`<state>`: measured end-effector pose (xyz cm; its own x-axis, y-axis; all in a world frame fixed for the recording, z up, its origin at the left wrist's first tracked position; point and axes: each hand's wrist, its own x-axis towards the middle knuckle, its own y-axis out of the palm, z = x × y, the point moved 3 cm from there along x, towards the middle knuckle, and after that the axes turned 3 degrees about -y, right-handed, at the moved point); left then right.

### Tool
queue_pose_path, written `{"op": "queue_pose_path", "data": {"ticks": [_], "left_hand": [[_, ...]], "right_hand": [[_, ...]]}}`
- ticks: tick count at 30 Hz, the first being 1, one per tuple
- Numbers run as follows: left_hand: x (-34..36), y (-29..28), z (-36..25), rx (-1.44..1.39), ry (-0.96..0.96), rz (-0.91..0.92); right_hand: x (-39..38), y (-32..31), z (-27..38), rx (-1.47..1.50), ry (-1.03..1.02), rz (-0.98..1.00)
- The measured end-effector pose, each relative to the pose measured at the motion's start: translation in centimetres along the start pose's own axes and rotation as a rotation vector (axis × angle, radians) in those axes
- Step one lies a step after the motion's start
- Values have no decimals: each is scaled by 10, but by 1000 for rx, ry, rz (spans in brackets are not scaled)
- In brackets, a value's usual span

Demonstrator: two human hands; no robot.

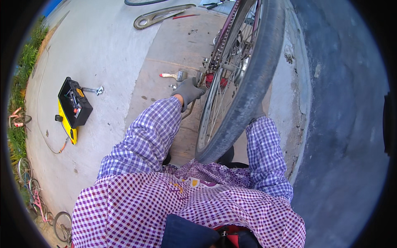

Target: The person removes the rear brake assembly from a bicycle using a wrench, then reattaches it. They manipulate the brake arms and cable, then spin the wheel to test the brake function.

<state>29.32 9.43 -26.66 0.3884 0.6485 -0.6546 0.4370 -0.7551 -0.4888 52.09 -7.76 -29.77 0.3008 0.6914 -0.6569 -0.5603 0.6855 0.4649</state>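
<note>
A bicycle stands upside down or tipped in front of me; its wheel with a dark tyre (264, 62) rises close to my body. My left hand (189, 91), in a grey glove, is at the left side of the wheel, by the axle and chain (215, 58). Its fingers are curled, and a thin bent metal rod (189, 110) shows just below it; what the fingers grip is hidden. Something red (216, 80) sits behind the spokes beside that hand. On the tyre's far right side my right hand (259, 112) is mostly covered by the wheel, its fingers out of sight.
Left of my hand lies a paintbrush (180, 75) with small metal parts (173, 87). An open black and yellow toolbox (84, 110) and an adjustable wrench (94, 90) lie further left. A chain guard (153, 17) and red stick (186, 16) lie ahead. A dark wall (343, 103) runs along the right.
</note>
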Motion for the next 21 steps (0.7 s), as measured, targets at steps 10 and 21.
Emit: {"op": "queue_pose_path", "data": {"ticks": [10,21], "left_hand": [[35,10,49,-162,135,127],[39,-7,53,-1096,-17,222]], "right_hand": [[-7,-15,-16,-394,-185,-23],[-18,-6,-36,-515,-249,-35]]}}
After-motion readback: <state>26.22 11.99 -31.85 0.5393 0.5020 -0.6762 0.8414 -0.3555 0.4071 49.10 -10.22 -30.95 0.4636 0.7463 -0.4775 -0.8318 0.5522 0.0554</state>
